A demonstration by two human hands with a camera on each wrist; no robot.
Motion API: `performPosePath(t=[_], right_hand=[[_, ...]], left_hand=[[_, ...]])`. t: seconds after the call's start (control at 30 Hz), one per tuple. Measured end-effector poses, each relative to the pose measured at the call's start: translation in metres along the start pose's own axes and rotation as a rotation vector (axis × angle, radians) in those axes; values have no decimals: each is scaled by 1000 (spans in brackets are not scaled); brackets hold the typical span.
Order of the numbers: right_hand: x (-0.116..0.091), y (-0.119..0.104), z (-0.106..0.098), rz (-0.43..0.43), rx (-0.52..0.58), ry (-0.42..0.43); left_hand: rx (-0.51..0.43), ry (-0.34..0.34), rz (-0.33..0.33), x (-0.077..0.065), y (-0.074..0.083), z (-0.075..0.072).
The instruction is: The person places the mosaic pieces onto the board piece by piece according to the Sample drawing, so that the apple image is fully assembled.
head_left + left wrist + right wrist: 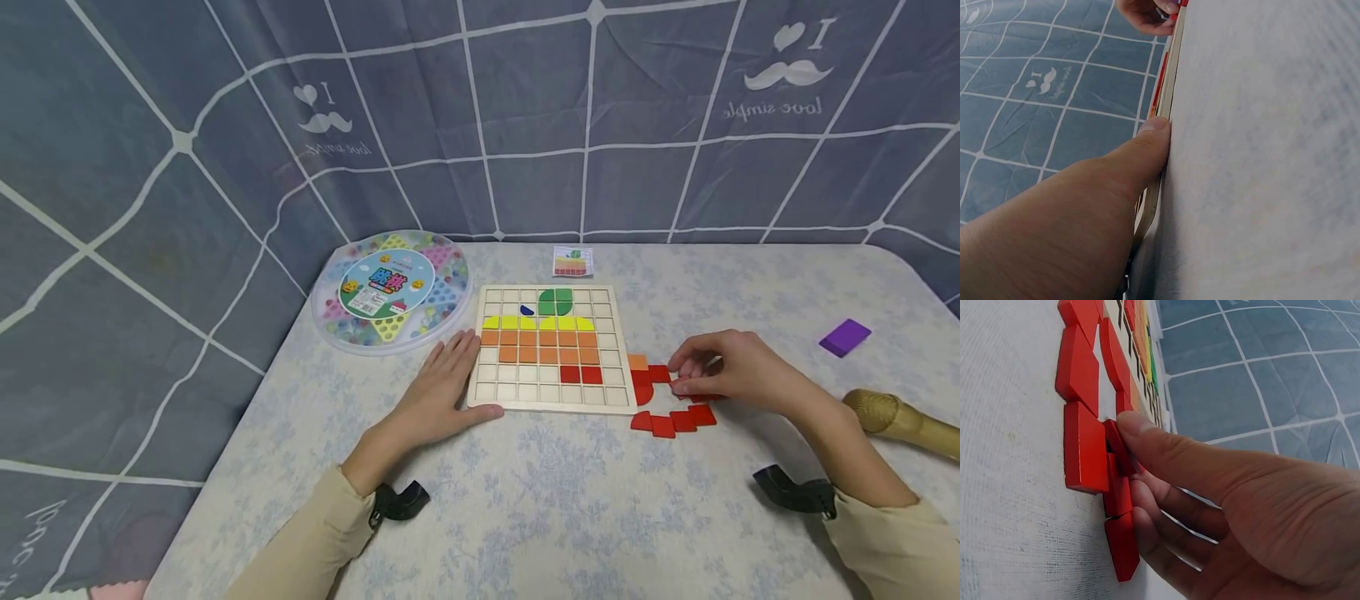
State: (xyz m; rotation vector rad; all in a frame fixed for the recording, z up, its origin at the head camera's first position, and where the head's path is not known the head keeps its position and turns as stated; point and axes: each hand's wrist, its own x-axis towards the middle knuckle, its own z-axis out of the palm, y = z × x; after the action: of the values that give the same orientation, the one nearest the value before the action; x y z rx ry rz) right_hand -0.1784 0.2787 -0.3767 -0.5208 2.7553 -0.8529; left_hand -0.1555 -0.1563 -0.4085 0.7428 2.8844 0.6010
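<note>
A square wooden grid board [525, 398] lies flat on the table. It bears green and blue leaf-like tiles, a row of yellow tiles, rows of orange tiles [548, 355] and two red squares [581, 375]. My left hand [431, 387] rests at the board's left side, fingers straight along that edge and thumb at the front corner. To the board's right, my right hand [738, 371] pinches a red tile [1120, 447] between thumb and fingers, tilted just over other red tiles [1085, 450]. Several loose red tiles [663, 427] and an orange tile [638, 362] lie beside the board.
A small pattern card [573, 261] lies behind the board. At the back left sits a round clear-lidded box [450, 312] of colourful game pieces. Toward the right are a purple block [845, 337] and a golden-brown, round-headed object with a handle [900, 417]. A tiled-pattern curtain [540, 196] hangs behind.
</note>
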Motion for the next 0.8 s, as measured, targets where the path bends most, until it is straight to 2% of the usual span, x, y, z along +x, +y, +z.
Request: performPosePath(t=[0.2, 0.53, 0.8], right_hand=[[-3, 2, -2, 6, 36, -6], [-3, -5, -9, -6, 183, -22], [13, -41, 17, -72, 263, -6]], left_hand=[[-1, -8, -6, 0, 0, 1], [-7, -6, -13, 2, 0, 1], [-4, -8, -7, 2, 0, 0]])
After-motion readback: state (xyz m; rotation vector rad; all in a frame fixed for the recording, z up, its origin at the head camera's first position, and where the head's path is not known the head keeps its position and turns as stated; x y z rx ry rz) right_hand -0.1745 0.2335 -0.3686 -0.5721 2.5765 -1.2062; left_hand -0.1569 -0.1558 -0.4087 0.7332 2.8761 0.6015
